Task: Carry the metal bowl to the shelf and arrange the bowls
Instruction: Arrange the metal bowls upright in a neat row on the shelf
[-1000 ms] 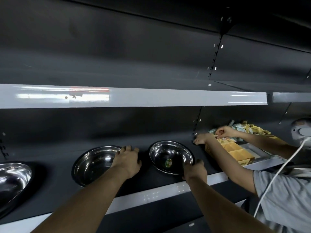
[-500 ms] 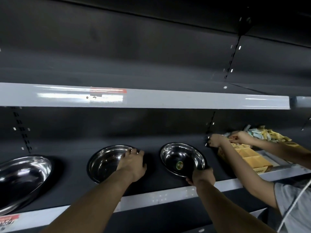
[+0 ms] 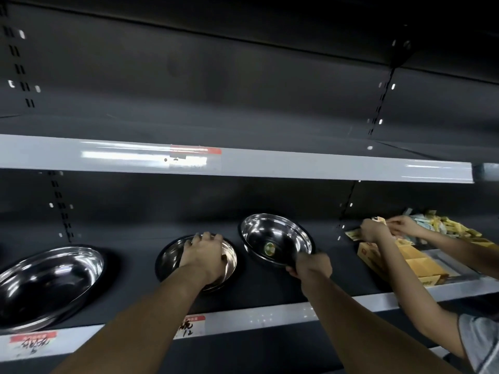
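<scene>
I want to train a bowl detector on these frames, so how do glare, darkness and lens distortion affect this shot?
Head view: dim and dark overall; bright streaks of glare on the upper shelf edge and specular highlights inside the left bowl and right bowl; wide-angle bending stretches that left bowl into an oval; the left hand hides much of the middle bowl.

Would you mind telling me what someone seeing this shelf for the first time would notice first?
Three shiny metal bowls sit in a row on the dark shelf. The right hand grips the near rim of the tilted right bowl, which has a sticker inside, while the left hand rests on the middle bowl; the left bowl is untouched. At far right, another person's hands sort yellow packets above cardboard boxes.
</scene>
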Tool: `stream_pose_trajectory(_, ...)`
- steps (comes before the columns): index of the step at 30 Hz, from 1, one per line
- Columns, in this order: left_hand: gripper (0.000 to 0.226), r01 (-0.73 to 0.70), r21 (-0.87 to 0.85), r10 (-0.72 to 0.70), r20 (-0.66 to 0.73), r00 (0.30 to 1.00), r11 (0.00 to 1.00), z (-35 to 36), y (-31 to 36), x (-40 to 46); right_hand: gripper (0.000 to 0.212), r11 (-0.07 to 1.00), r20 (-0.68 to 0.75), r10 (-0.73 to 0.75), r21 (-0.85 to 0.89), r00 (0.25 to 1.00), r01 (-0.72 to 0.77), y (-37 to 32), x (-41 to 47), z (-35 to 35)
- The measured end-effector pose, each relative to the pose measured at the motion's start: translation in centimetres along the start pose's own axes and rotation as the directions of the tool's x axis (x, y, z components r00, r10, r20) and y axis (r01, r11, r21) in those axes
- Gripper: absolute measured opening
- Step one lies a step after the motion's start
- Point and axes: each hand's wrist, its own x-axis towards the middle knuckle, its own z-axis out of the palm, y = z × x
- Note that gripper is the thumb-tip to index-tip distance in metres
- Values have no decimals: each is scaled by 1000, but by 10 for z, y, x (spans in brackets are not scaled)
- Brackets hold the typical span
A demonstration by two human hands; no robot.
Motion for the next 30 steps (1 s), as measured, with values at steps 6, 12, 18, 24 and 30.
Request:
stream_pose_trajectory(6,55,107,-7,-107,-27,994,994,-15,-45,-17,22,998,61,-53,-26,997,54,-11,-25,36)
stream_pose_trajectory(12,56,206,-29,-207,-23,978,978,-24,-88,-36,15,993,132,-95,-55,987,103,-16,-54,74)
stream_pose_trajectory(18,64,249,-22,-249,-32,968,968,-29,-115,-48,23,977,197,-130,-141,972,159,-9,-76,101)
stream_pose_trajectory(24,64,265,-24,-265,-22,964,964,-26,-129,-56,27,962,238,-138,-201,961,187,4,-88,109)
stream_pose_trajectory(30,64,251,-24,-251,-3,968,968,-22,-130,-59,24,957,239,-150,-209,959,202,13,-90,109)
